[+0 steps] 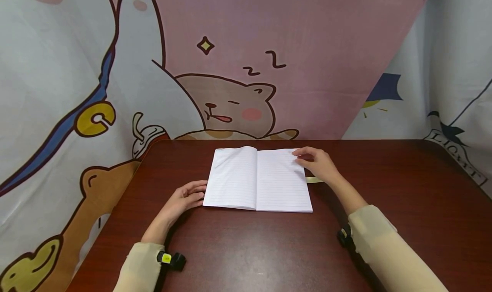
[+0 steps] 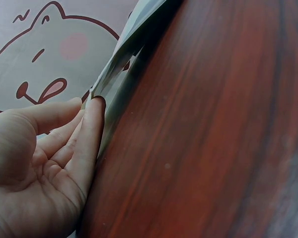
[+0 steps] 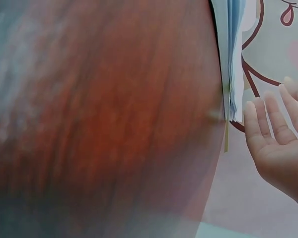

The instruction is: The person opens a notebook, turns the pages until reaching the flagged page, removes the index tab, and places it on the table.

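An open notebook (image 1: 282, 181) with lined white pages lies on the dark wooden table. My left hand (image 1: 184, 200) is at its left edge; in the left wrist view the thumb and fingers pinch the notebook's edge (image 2: 120, 54), one finger beneath it. Over the right page's upper outer corner hovers my right hand (image 1: 317, 163), its fingers loosely bent. In the right wrist view those fingers (image 3: 268, 116) stand apart from the pages (image 3: 236, 59), holding nothing. A pale yellow strip (image 1: 315, 179) pokes out from under the notebook's right side.
The reddish-brown table (image 1: 246, 245) reaches back to a cloth backdrop (image 1: 315, 70) printed with cartoon animals. More printed cloth hangs along both sides. Each wrist wears a small black camera, such as the left wrist's camera (image 1: 177, 261).
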Tool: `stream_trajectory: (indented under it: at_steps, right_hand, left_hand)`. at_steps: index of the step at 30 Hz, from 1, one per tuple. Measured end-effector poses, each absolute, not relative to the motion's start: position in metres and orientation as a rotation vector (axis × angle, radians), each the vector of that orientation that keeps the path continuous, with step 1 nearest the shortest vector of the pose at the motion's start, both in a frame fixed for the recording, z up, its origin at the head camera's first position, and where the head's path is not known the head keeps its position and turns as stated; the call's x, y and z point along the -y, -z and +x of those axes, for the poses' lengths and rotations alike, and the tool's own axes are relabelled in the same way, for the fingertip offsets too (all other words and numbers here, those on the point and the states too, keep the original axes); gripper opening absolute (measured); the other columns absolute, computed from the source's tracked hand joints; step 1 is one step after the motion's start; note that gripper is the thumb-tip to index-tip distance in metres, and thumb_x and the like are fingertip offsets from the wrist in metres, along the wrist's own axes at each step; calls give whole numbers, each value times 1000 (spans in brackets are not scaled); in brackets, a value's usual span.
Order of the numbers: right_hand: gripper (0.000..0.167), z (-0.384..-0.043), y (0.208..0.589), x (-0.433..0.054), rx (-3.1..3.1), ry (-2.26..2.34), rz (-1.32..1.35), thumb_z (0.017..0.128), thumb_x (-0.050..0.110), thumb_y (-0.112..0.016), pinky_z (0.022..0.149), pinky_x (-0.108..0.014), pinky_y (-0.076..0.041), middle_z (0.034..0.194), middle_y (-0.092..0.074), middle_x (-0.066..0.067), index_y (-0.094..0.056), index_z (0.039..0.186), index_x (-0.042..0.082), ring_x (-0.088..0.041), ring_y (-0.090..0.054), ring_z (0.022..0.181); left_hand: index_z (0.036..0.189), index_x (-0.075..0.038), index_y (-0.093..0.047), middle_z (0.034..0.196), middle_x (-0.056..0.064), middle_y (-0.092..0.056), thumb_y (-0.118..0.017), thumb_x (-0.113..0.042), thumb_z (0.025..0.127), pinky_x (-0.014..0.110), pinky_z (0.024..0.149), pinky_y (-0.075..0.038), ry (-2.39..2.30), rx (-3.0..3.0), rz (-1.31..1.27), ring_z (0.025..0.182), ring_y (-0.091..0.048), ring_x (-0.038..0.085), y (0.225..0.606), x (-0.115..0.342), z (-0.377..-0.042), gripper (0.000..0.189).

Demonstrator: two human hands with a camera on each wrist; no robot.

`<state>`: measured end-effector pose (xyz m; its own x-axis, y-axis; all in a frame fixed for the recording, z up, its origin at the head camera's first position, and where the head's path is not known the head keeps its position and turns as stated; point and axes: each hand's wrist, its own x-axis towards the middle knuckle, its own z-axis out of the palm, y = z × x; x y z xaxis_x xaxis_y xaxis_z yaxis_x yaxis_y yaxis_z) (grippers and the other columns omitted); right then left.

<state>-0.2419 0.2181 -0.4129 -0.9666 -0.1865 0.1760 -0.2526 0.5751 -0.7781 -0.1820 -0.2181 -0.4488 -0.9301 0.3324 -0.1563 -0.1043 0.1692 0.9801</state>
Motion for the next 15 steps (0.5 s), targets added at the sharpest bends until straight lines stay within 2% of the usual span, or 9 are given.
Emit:
stream_trajectory:
  at_steps: [4, 15]
  right_hand:
    - [29, -241, 414, -220, 2729, -1343, 329, 94, 11, -68, 80, -12, -48, 126, -67, -20, -68, 121, 1, -35, -66, 113]
    - [34, -243, 416, -225, 2761, -1330, 246, 95, 13, -67, 80, -14, -48, 128, -65, -22, -64, 125, 0, -36, -65, 114]
  left_hand:
    - [147, 1, -43, 144, 29, -48, -58, -11, 100, 22, 88, -56, -1818, -2116, 217, 105, -65, 4, 449, 218, -182, 51]
    - [147, 0, -43, 144, 28, -49, -58, -11, 100, 22, 88, -56, -1810, -2127, 206, 105, -65, 4, 449, 218, -182, 51]
